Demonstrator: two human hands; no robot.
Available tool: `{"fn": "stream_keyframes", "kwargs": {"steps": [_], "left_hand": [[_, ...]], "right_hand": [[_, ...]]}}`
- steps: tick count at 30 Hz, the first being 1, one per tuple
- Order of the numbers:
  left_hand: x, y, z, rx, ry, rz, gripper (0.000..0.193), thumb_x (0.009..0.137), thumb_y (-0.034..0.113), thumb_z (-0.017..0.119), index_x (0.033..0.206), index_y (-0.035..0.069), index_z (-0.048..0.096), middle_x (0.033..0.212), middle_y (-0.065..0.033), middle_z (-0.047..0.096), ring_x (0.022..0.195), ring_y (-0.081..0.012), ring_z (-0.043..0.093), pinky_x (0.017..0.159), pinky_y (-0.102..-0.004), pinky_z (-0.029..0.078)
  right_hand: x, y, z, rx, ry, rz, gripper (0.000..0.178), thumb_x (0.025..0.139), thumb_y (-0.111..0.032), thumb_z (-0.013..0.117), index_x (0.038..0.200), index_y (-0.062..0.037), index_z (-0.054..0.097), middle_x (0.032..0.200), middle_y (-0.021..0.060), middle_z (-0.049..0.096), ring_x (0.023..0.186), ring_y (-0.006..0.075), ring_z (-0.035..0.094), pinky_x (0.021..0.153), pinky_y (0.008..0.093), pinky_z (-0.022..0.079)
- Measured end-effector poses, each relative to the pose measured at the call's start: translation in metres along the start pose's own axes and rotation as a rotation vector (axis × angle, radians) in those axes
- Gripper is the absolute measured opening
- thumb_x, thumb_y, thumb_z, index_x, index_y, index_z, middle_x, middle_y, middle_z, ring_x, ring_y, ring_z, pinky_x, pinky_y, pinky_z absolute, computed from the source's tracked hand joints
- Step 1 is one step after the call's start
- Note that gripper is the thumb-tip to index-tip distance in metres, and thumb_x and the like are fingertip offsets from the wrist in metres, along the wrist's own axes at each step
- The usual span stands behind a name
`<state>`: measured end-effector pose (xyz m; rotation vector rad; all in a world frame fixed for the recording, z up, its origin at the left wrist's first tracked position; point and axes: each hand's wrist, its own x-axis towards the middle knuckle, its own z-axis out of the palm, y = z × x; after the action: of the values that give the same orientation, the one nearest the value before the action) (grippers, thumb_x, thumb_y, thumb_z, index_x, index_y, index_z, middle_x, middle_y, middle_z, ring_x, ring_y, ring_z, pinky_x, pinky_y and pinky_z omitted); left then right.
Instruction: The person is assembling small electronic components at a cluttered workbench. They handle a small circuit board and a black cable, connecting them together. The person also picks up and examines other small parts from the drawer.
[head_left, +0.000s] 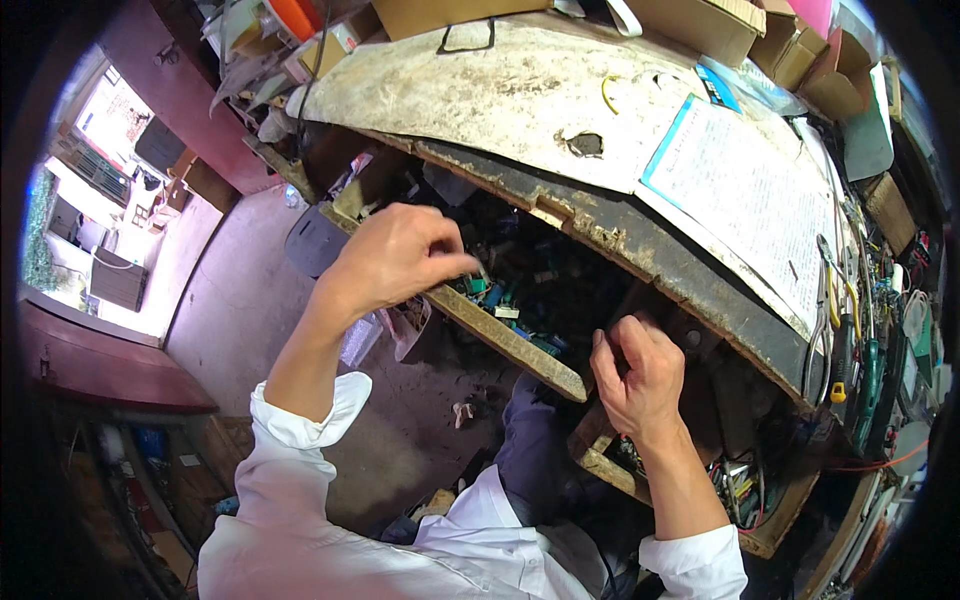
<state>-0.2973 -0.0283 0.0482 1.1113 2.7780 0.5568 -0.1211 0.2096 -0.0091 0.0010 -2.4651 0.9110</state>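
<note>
- Drawer (512, 343): located below the front of your bench, standing open between your two hands. Its front board is a plain, straight strip of wood with a rough, worn upper edge and a blunt right end.
- Small parts (507, 312): heaped loosely inside the drawer. Visible shapes include little blocks in green, blue and off-white; deeper pieces are lost in shadow.
- Your left hand (390, 256): positioned over the front board, palm down, above the near side of the parts. Fingers are curled, with the thumb reaching rightward and only a narrow space to the index finger. You cannot tell whether a small part sits in the grip.
- Your right hand (642, 380): just beside the board's right end, below the bench edge. Fingers are bent into a loose fist, thumb close to the index finger. Whether they enclose anything cannot be told.
- Bench top (400, 85): pale, stained sheet surface with a ragged hole and a dark, chipped front edge (620, 236).
- Paper sheet (745, 205): flat, white, closely lined with writing, blue along its left border.
- Hand tools (840, 370): slim, upright, with black, yellow and green handles, at the bench's right end.
- Second drawer (612, 470): bare wood, rough-edged, below your right hand.
</note>
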Motion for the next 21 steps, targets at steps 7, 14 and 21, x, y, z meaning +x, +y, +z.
{"fn": "stream_keyframes", "kwargs": {"steps": [7,14,21], "left_hand": [[0.014,0.014,-0.007,0.214,-0.318,-0.141,0.038,0.075,0.042,0.076,0.079,0.005,0.076,0.073,-0.0196,0.068,0.075,-0.0387,0.067,0.069,-0.0453,0.053],[0.003,0.005,0.003,0.206,-0.027,-0.071,0.024,0.076,0.026,0.073,0.077,0.002,0.072,0.078,-0.0174,0.068,0.079,-0.0371,0.067,0.070,-0.0463,0.052],[0.006,0.016,0.020,-0.001,0.090,0.219,0.017,0.082,0.018,0.072,0.086,0.002,0.069,0.081,-0.0127,0.063,0.080,-0.0323,0.062,0.072,-0.0417,0.048]], "right_hand": [[0.000,0.000,0.000,0.026,0.005,-0.011,0.023,0.083,-0.008,0.070,0.071,-0.0040,0.051,0.062,0.0152,0.051,0.056,0.0334,0.054,0.051,0.0398,0.044],[-0.001,0.001,-0.001,0.013,0.004,-0.006,0.024,0.083,-0.008,0.070,0.070,-0.0046,0.050,0.062,0.0146,0.051,0.055,0.0326,0.054,0.051,0.0397,0.044],[-0.001,0.002,0.003,0.065,0.042,-0.010,0.025,0.082,-0.003,0.070,0.068,-0.0029,0.048,0.060,0.0132,0.046,0.053,0.0297,0.048,0.050,0.0377,0.037]]}}
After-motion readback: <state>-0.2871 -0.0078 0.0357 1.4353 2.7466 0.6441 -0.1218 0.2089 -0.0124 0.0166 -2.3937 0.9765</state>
